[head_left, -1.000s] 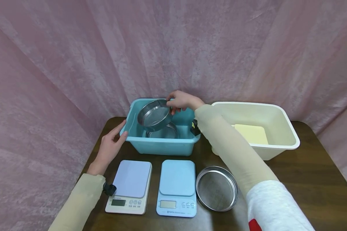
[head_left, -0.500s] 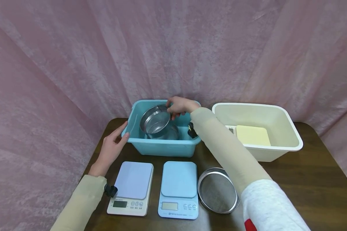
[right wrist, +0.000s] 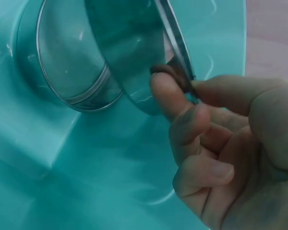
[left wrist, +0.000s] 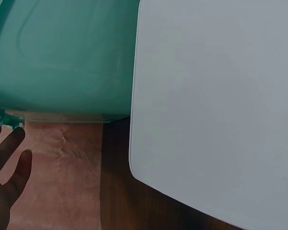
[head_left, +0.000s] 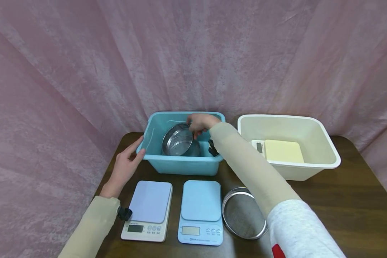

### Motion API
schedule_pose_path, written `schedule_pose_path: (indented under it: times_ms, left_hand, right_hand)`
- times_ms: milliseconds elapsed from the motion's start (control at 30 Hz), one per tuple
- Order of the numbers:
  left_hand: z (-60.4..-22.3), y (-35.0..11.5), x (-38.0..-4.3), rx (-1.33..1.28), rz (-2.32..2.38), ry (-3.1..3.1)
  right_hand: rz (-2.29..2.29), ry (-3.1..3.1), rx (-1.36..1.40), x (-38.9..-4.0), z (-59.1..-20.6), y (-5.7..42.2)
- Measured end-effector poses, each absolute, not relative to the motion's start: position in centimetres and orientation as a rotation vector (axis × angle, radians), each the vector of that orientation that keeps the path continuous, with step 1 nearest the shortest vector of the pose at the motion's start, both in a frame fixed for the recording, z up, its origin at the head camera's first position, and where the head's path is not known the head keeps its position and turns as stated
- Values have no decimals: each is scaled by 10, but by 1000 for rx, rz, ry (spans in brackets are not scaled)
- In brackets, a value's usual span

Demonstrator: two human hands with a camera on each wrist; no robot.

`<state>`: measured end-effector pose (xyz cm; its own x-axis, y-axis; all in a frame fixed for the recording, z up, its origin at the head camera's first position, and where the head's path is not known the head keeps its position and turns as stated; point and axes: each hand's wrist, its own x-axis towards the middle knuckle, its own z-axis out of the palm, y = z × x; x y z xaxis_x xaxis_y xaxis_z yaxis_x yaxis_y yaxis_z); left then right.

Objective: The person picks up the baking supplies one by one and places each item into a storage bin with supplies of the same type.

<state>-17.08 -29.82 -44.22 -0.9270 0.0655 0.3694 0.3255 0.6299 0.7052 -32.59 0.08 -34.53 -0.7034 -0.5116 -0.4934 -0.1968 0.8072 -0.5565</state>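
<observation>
My right hand (head_left: 200,123) reaches into the blue plastic tub (head_left: 184,166) and pinches the rim of a round metal sieve (head_left: 177,141) between thumb and index finger. The sieve is tilted. In the right wrist view, a second metal sieve (right wrist: 69,52) lies in the tub, partly hidden by the held one. At the tub's left end, my left hand (head_left: 124,166) has its fingertips at the rim, fingers fairly straight and thumb apart. Its fingers (left wrist: 9,148) also show at the lower left of the left wrist view.
In front of the tub lie a kitchen scale with a lavender plate (head_left: 151,202) and a light blue kitchen scale (head_left: 201,211). Another round sieve (head_left: 243,215) sits beside them, partly behind my right sleeve. A cream tub (head_left: 303,168) at right holds a yellow-topped scale (head_left: 283,150).
My right hand has lowered the sieve deeper into the blue tub, shifting it slightly right over the other sieve. The left hand stays at the rim.
</observation>
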Motion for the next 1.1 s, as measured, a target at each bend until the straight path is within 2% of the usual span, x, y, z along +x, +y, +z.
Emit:
schedule_pose_path:
  times_ms: [700, 1100]
  left_hand:
    - [-442, -297, -175, -339, -1168, -2548]
    - [-440, -296, -177, -332, -1174, -2560]
  right_hand:
    - [-512, 2498, -366, -319, -346, 2]
    - [-598, 2532, -519, -314, -317, 13]
